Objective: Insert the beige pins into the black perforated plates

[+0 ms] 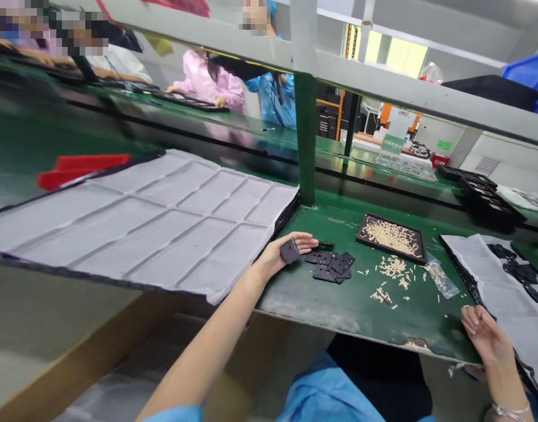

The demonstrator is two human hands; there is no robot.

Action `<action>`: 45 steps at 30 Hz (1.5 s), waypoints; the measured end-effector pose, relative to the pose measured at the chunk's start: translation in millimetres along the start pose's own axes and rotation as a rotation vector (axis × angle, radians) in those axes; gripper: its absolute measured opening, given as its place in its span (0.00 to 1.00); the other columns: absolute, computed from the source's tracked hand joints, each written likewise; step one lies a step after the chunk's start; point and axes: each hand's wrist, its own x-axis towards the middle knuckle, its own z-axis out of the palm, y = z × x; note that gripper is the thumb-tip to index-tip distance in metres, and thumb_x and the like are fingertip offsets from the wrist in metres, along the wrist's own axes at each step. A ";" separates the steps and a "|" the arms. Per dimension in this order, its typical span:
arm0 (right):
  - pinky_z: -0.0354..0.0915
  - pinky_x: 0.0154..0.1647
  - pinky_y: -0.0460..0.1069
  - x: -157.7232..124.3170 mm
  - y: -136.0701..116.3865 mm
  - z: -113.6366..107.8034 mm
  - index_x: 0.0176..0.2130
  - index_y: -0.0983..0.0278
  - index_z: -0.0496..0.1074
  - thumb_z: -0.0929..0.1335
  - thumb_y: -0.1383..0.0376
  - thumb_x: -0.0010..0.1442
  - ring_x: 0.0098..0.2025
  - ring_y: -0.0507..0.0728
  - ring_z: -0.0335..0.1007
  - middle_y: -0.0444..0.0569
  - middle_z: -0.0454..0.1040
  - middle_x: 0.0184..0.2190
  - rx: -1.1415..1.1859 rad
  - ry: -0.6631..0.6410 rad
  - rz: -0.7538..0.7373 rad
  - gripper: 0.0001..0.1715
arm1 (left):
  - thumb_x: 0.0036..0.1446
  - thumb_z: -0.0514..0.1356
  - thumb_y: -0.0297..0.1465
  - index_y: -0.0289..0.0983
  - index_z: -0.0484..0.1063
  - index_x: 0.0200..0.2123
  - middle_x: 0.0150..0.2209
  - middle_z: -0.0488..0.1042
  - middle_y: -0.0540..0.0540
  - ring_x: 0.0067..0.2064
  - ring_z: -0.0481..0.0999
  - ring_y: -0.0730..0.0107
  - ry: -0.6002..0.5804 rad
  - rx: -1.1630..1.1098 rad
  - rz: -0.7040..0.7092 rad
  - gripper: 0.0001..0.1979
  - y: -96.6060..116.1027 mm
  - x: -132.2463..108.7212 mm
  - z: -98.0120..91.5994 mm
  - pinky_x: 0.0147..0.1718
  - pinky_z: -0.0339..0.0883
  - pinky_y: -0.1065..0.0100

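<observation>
Over the green workbench [339, 313], my left hand [305, 239] reaches in with its fingers stretched out to the right. A small dark square plate [289, 251] rests at its palm and thumb side and seems held there; the thumb is hidden. Just beyond the fingertips are a short black stick-like tool [326, 245] and several black plastic plates with holes [333, 269], overlapping in a loose pile. At the right front edge, my right hand [486, 334] has its fingers curled together. Whatever it may hold is too small or hidden.
Short beige strips fill a black tray [422, 258]; more beige strips [392, 267] lie scattered before it, beside a clear plastic bag [442, 278]. Large grey compartment trays [163, 225] flank the bench, the right one [484, 264] holding black parts. A green post [307, 140] stands behind; co-workers [211, 82] sit beyond.
</observation>
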 end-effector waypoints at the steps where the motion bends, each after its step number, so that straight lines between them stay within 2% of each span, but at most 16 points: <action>1: 0.58 0.17 0.43 0.4 -0.8 0.0 0.23 0.63 0.64 0.79 0.61 0.37 0.23 0.49 0.52 0.42 0.57 0.20 0.013 0.012 0.005 0.22 | 0.56 0.58 0.44 0.32 0.76 0.42 0.45 0.80 0.33 0.51 0.78 0.50 0.001 0.000 -0.007 0.21 0.3 -0.9 0.1 0.55 0.64 0.52; 5: 0.59 0.18 0.43 3.3 -1.5 -0.1 0.23 0.62 0.63 0.78 0.62 0.38 0.23 0.49 0.51 0.41 0.56 0.20 0.042 0.036 0.012 0.22 | 0.53 0.61 0.48 0.31 0.77 0.41 0.46 0.80 0.31 0.48 0.79 0.48 0.018 0.091 -0.047 0.25 4.9 -2.9 4.8 0.46 0.70 0.56; 10: 0.58 0.18 0.43 2.4 0.4 2.0 0.22 0.63 0.63 0.78 0.62 0.40 0.24 0.49 0.52 0.42 0.56 0.21 0.039 0.029 0.001 0.21 | 0.46 0.67 0.49 0.33 0.78 0.40 0.48 0.78 0.34 0.47 0.79 0.50 0.053 0.300 -0.059 0.26 19.0 -11.6 14.3 0.37 0.71 0.64; 15: 0.58 0.18 0.43 -3.0 1.4 7.8 0.22 0.62 0.64 0.78 0.60 0.40 0.24 0.50 0.52 0.42 0.57 0.21 0.000 0.044 -0.033 0.21 | 0.48 0.64 0.49 0.34 0.77 0.39 0.43 0.79 0.37 0.48 0.79 0.49 0.098 0.506 -0.051 0.24 29.1 -19.0 21.2 0.36 0.71 0.63; 20: 0.58 0.19 0.43 -6.7 3.5 6.0 0.22 0.62 0.65 0.78 0.59 0.42 0.24 0.50 0.52 0.43 0.58 0.20 -0.053 0.036 -0.044 0.20 | 0.47 0.61 0.47 0.33 0.77 0.36 0.38 0.78 0.38 0.40 0.78 0.53 0.150 0.723 0.003 0.22 22.4 -8.9 33.1 0.31 0.70 0.61; 22: 0.59 0.19 0.44 -6.3 5.4 -1.2 0.23 0.62 0.65 0.76 0.58 0.45 0.24 0.51 0.53 0.44 0.59 0.20 -0.093 0.008 -0.033 0.18 | 0.47 0.60 0.46 0.34 0.78 0.35 0.38 0.77 0.39 0.40 0.76 0.52 0.175 0.800 0.038 0.21 22.8 -7.2 37.0 0.33 0.70 0.58; 24: 0.60 0.19 0.45 -4.4 7.3 -8.7 0.23 0.62 0.66 0.75 0.57 0.47 0.24 0.51 0.54 0.44 0.60 0.20 -0.131 -0.043 -0.011 0.17 | 0.47 0.59 0.45 0.37 0.79 0.34 0.43 0.76 0.40 0.46 0.74 0.52 0.199 0.856 0.096 0.20 28.3 -9.7 39.8 0.46 0.68 0.54; 26: 0.59 0.20 0.46 -2.2 8.3 -10.7 0.24 0.62 0.66 0.74 0.57 0.49 0.24 0.52 0.55 0.45 0.61 0.20 -0.147 -0.081 -0.001 0.16 | 0.49 0.58 0.45 0.38 0.79 0.36 0.45 0.74 0.42 0.53 0.70 0.53 0.261 0.907 0.172 0.19 37.2 -14.8 44.0 0.58 0.59 0.52; 27: 0.59 0.20 0.46 -1.4 8.2 -7.9 0.24 0.62 0.66 0.73 0.57 0.50 0.24 0.52 0.55 0.45 0.61 0.19 -0.152 -0.096 -0.002 0.15 | 0.51 0.57 0.46 0.39 0.78 0.36 0.44 0.75 0.43 0.52 0.70 0.54 0.303 0.927 0.207 0.19 41.6 -17.1 47.9 0.59 0.57 0.53; 29: 0.58 0.21 0.46 -0.1 6.8 7.1 0.25 0.62 0.67 0.72 0.57 0.53 0.24 0.52 0.55 0.45 0.62 0.20 -0.172 -0.128 -0.015 0.14 | 0.55 0.55 0.47 0.38 0.77 0.36 0.34 0.76 0.45 0.42 0.74 0.59 0.421 0.912 0.239 0.20 46.8 -18.3 61.3 0.50 0.65 0.56; 31: 0.56 0.21 0.47 2.0 4.0 33.6 0.25 0.62 0.68 0.73 0.57 0.53 0.23 0.52 0.57 0.45 0.63 0.19 -0.232 -0.235 0.002 0.14 | 0.57 0.53 0.48 0.36 0.74 0.36 0.22 0.72 0.48 0.27 0.71 0.66 0.326 0.685 0.110 0.22 43.5 -12.6 83.0 0.32 0.68 0.64; 34: 0.54 0.22 0.47 11.5 0.0 85.3 0.24 0.62 0.69 0.74 0.57 0.52 0.24 0.52 0.59 0.45 0.64 0.19 -0.271 -0.327 -0.033 0.15 | 0.52 0.59 0.42 0.37 0.67 0.35 0.16 0.66 0.55 0.17 0.62 0.73 0.026 0.276 -0.168 0.15 21.1 5.6 124.5 0.17 0.57 0.72; 37: 0.55 0.23 0.46 32.0 -1.0 132.3 0.24 0.63 0.71 0.76 0.56 0.49 0.25 0.51 0.62 0.45 0.69 0.22 -0.341 -0.397 -0.012 0.16 | 0.41 0.65 0.29 0.37 0.64 0.35 0.25 0.75 0.50 0.24 0.71 0.71 -0.098 0.229 -0.266 0.16 -7.7 21.9 161.9 0.21 0.63 0.72; 39: 0.56 0.23 0.46 49.4 0.4 153.6 0.23 0.64 0.73 0.78 0.56 0.46 0.24 0.50 0.62 0.46 0.71 0.24 -0.420 -0.436 -0.010 0.17 | 0.43 0.65 0.29 0.36 0.66 0.38 0.32 0.79 0.44 0.30 0.76 0.67 -0.205 0.219 -0.307 0.17 -21.3 26.7 178.5 0.24 0.66 0.70; 42: 0.61 0.27 0.47 70.3 5.0 170.2 0.25 0.63 0.73 0.77 0.56 0.47 0.27 0.51 0.65 0.46 0.74 0.28 -0.426 -0.440 -0.107 0.16 | 0.47 0.65 0.34 0.33 0.69 0.37 0.38 0.79 0.37 0.33 0.80 0.62 -0.359 0.282 -0.362 0.15 -30.4 25.9 190.1 0.24 0.68 0.69; 45: 0.64 0.32 0.48 76.7 12.6 175.4 0.26 0.62 0.73 0.76 0.57 0.50 0.35 0.53 0.70 0.48 0.77 0.33 -0.427 -0.503 -0.150 0.14 | 0.52 0.61 0.34 0.34 0.69 0.38 0.32 0.80 0.41 0.23 0.76 0.69 -0.397 0.428 -0.398 0.11 -32.9 20.9 192.2 0.18 0.61 0.72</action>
